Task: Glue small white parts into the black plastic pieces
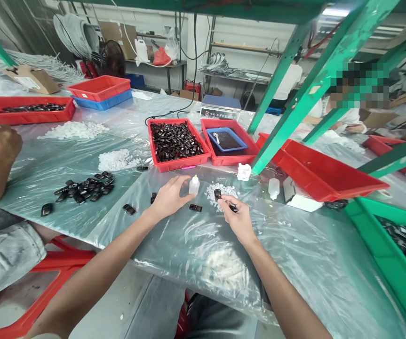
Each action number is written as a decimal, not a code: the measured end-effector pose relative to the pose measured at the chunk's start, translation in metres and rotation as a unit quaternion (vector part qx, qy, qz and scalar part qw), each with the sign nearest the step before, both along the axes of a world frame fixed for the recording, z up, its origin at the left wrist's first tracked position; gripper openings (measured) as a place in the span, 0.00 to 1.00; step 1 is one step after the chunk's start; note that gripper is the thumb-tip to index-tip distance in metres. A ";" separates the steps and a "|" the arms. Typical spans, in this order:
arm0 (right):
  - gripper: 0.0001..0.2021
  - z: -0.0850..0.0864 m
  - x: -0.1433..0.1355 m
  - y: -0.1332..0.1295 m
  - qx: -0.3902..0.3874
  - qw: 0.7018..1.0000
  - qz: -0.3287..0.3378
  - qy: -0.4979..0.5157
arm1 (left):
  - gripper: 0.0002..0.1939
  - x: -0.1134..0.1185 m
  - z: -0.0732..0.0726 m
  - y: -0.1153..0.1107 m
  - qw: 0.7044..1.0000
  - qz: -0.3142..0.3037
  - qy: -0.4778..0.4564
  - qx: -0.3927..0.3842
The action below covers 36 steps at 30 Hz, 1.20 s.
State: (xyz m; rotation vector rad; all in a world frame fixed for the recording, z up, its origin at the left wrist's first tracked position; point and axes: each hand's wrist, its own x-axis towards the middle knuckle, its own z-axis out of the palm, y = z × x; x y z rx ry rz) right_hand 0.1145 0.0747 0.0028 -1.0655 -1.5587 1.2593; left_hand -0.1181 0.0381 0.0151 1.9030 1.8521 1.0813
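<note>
My left hand is closed on a small translucent bottle with a yellowish tip, which stands upright. Between the fingertips of my right hand is a small glossy black plastic part. A second dark piece shows by the curled fingers of that hand; whether it is gripped I cannot tell. Behind the right fingertips lies a scatter of small white pieces. One black part rests on the plastic-covered table between my hands, and another lies left of my left wrist.
A red tray heaped with black parts stands ahead, beside a red tray holding a blue tray. Green posts rise at right, near an overturned bottle and a green bin. A co-worker's hand is at far left.
</note>
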 end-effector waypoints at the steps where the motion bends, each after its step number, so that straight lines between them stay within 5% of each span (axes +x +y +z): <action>1: 0.19 0.000 0.000 0.001 0.000 1.000 -0.006 0.004 | 0.25 -0.002 -0.002 0.009 1.000 -0.007 -0.006 0.001; 6: 0.20 0.001 0.003 0.003 0.001 1.000 -0.018 0.000 | 0.16 0.000 -0.003 0.040 0.990 -0.065 -0.118 -0.028; 10: 0.21 0.001 0.005 0.006 0.007 0.999 -0.044 0.006 | 0.19 0.012 0.005 0.053 0.960 -0.117 -0.256 -0.017; 16: 0.20 0.002 0.006 0.006 0.011 0.998 -0.064 -0.012 | 0.26 0.022 0.005 0.041 0.869 -0.108 -0.482 -0.032; 27: 0.18 0.012 0.002 0.002 0.076 0.993 -0.070 -0.054 | 0.17 0.028 0.011 0.025 0.669 -0.114 -0.722 -0.137; 30: 0.19 0.012 0.001 0.001 0.086 0.992 -0.064 -0.069 | 0.18 0.030 0.010 0.024 0.670 -0.109 -0.724 -0.123; 36: 0.19 0.009 0.002 0.001 0.095 0.991 -0.056 -0.076 | 0.18 0.029 0.007 0.024 0.736 -0.079 -0.666 -0.092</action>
